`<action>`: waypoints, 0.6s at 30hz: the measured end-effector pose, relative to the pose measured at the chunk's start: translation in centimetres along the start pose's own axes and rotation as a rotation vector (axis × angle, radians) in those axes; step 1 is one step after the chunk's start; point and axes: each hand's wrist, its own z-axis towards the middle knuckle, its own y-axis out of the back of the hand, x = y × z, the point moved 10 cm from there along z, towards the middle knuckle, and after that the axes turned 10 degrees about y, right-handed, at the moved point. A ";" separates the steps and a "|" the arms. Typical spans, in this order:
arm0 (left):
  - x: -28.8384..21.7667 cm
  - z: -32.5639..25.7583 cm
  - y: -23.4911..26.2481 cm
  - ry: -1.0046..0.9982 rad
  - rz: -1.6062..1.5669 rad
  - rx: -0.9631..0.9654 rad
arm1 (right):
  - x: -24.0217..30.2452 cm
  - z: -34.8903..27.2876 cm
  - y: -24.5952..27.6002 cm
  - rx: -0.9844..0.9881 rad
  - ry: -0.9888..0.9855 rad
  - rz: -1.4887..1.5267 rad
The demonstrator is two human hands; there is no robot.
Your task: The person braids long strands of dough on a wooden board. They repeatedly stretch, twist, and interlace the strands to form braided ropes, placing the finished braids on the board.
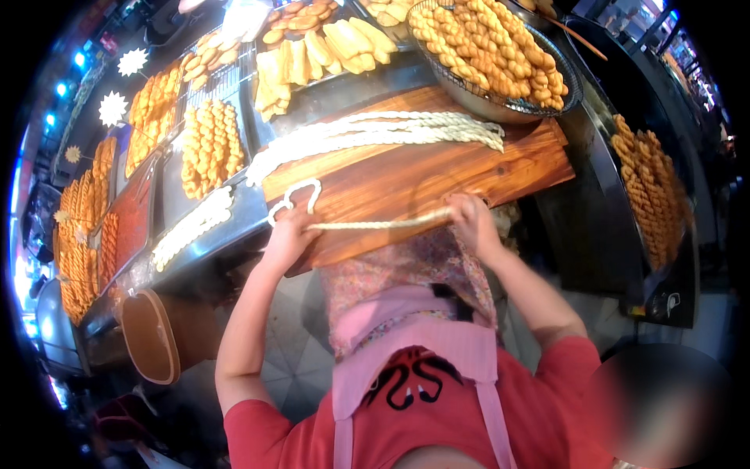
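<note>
A thin, pale twisted rope of dough [375,225] stretches between my hands, low over the near side of the wooden board [375,184]. My left hand [292,234] is closed on its left part, and a loose curl of dough [307,187] bends out beyond the fingers onto the board. At the other end, my right hand [473,220] is closed around the rope near the board's right part. Behind it, several raw dough twists [391,129] lie side by side along the board's far part. I cannot tell whether the stretched rope touches the wood.
Fried dough twists fill a round wire basket [576,94] at the back right. Pale yellow dough sticks [320,59] and golden twists [211,148] sit on metal trays beyond the board. More raw dough [191,229] lies at the left. A brown bin [148,336] stands at the lower left.
</note>
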 end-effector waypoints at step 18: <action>-1.1 1.3 -0.1 -0.075 0.287 -0.234 | -7.7 -1.7 4.7 -0.113 0.106 -0.529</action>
